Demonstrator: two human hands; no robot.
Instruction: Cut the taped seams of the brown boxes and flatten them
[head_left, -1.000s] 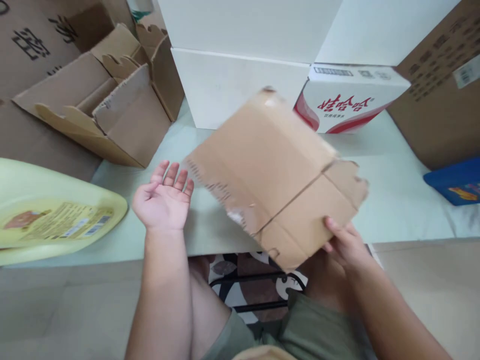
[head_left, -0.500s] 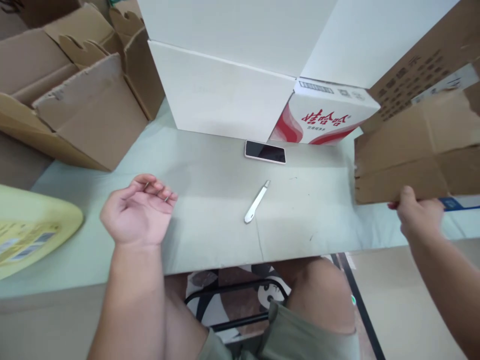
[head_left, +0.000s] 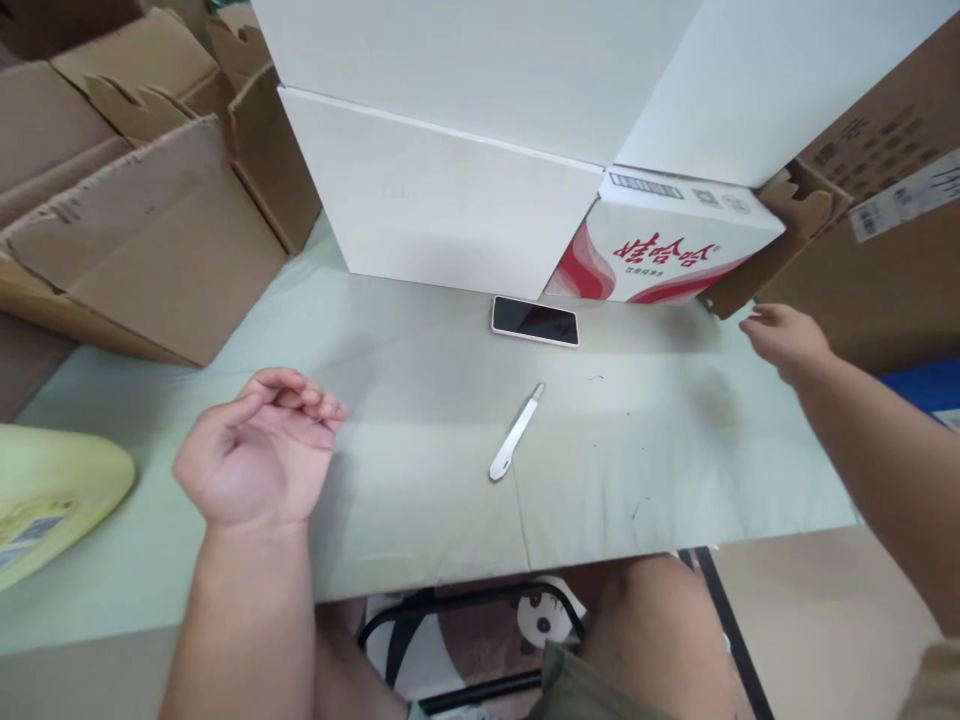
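Seen from the head camera. A stack of large plain white cardboard boxes [head_left: 450, 190] fills the 12 o'clock sector, resting on a pale green table surface [head_left: 420, 500]. At 10 o'clock stands a group of open brown corrugated cartons [head_left: 150, 240] with flaps raised. At 2 o'clock a big brown printed carton [head_left: 885, 250] leans at the table's far right; a folded brown cardboard piece with notched flaps [head_left: 780, 240] stands against it, just beside a white box with red wave print and red lettering [head_left: 667, 250]. A pale yellow plastic container with a label [head_left: 52, 500] lies at 9 o'clock.

The left hand [head_left: 251, 455] hovers palm-up at 8 o'clock above the table, fingers loosely curled, grasping nothing. The right hand [head_left: 784, 340] reaches toward 2 o'clock, fingers relaxed and empty, near the lower edge of the folded cardboard piece but apart from it.

A flat black-screened phone with a pale rim [head_left: 535, 320] lies at centre, touching the table just in front of the white stack. A slim white utility knife [head_left: 516, 430] lies diagonally at 6 o'clock of the phone, well apart from both hands.
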